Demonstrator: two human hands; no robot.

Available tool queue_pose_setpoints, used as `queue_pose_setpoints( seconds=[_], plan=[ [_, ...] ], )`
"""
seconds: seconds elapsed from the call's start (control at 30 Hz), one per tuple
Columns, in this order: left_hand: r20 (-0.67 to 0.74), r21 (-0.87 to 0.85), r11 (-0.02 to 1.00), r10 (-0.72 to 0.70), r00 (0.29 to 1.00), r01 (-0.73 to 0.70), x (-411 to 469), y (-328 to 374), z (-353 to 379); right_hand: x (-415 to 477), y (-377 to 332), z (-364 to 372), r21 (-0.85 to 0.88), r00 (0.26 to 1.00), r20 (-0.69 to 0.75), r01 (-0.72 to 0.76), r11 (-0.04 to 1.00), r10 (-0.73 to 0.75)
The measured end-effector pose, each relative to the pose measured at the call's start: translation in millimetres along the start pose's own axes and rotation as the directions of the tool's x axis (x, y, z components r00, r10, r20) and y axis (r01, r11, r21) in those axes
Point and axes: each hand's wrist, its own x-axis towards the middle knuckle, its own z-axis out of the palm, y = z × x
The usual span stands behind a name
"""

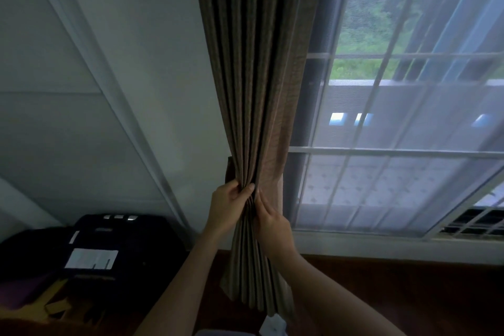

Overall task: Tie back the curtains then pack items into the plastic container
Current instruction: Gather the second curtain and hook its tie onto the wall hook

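– Two hands on one bundle: where is the hold?
– At the curtain's (253,76) gathered waist. The left hand (227,209) curls round the pleats from the wall (122,90) side. The right hand (272,224) pinches them from the window (395,117) side, its fingertips touching the left's.
– How should the cloth handle?
– Soft and thick, probably fairly heavy. The pleats compress readily but would likely spring apart if let go, so the waist is the place for a tie. No tie can be made out with certainty.
– What room is there?
– The curtain hangs between wall and window frame, just beside both. A dark case (109,240) sits low on the left, well apart. Open room lies toward the person. No container can be identified.
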Motion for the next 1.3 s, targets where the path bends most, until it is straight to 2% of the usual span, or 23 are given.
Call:
queue_pose_setpoints(
  seconds=[0.13,0.2,0.3,0.47,0.53,0.63,1.0,1.13,1.2,1.3],
  plan=[
    [0.017,0.160,0.985,0.059,0.998,-0.061,-3.3,4.3,3.8,-4.1,-0.9,2.4,0.068,0.999,0.047,-0.011,0.998,0.008],
    [-0.044,0.287,0.953,0.117,0.992,-0.100,-1.7,2.2,7.2,-3.8,0.8,0.8,0.098,0.997,0.070,0.022,0.995,-0.029],
    [-0.138,0.363,0.924,0.180,0.974,-0.119,3.0,2.1,8.2,-3.5,10.6,-4.9,0.099,0.987,0.150,0.034,0.995,-0.049],
    [-0.087,0.269,0.956,0.146,0.985,-0.118,6.2,0.1,6.9,-14.2,33.0,-20.0,0.032,0.974,0.210,-0.100,0.994,0.091],
    [-0.088,0.248,0.962,0.138,0.986,-0.113,4.1,-4.4,7.5,-20.8,40.8,-23.8,0.042,0.965,0.207,-0.172,0.984,0.159],
    [-0.119,0.238,0.967,0.125,0.985,-0.094,2.0,-12.5,10.7,-25.5,47.9,-28.7,0.038,0.969,0.169,-0.189,0.981,0.180],
    [0.047,0.003,0.990,-0.140,0.989,0.140,6.1,-43.0,31.3,5.6,40.0,-82.7,0.106,0.978,-0.118,-0.162,0.981,0.174],
    [0.140,0.005,0.958,-0.286,0.948,0.288,22.4,-47.9,34.2,27.0,26.8,-98.1,0.248,0.955,-0.240,-0.113,0.962,0.174],
    [0.219,0.029,0.941,-0.335,0.916,0.337,26.3,-52.4,37.7,39.0,21.4,-99.6,0.350,0.961,-0.208,-0.101,0.931,0.182],
    [0.304,0.045,0.926,-0.369,0.878,0.374,27.7,-59.1,46.3,53.7,15.6,-93.7,0.423,0.977,-0.061,-0.160,0.892,0.204]
  ],
)
